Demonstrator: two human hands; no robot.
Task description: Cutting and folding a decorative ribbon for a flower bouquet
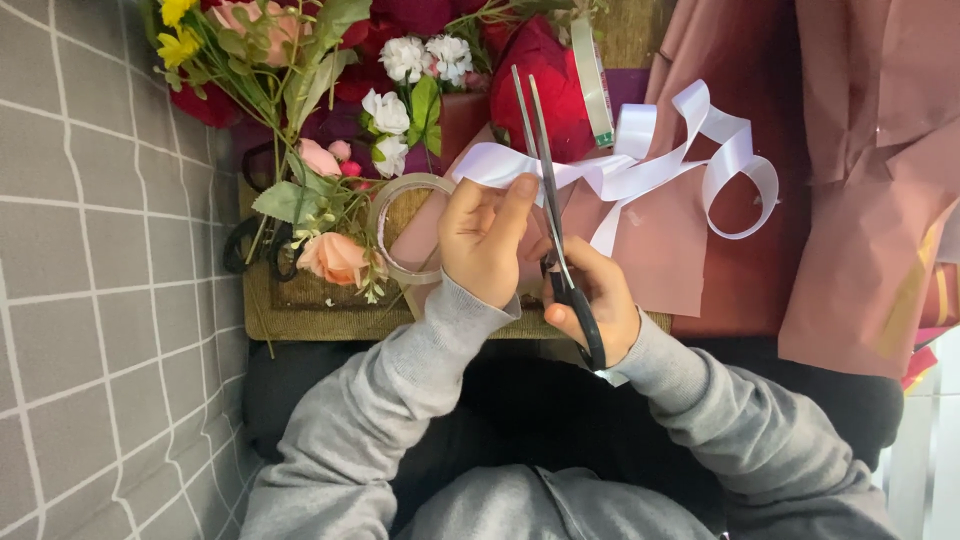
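Fingers of the left hand pinch the white ribbon just beside the scissor blades; fingers of the right hand are closed through the black handles of the scissors. The blades stand slightly parted and point away from the body, with the ribbon lying across them. The ribbon's free end curls in loose loops over the pink wrapping paper on the surface.

Risks, as judged from this position:

- The left thumb sits very near the blades. Closing them without shifting the grip could nick it.
- The ribbon looks slack on the looped side. A slack ribbon may fold between the blades and cut ragged or at a slant.
- The blade tips reach toward the red flower and could snag it.
- A clear tape roll lies just beside the left hand and could be knocked.
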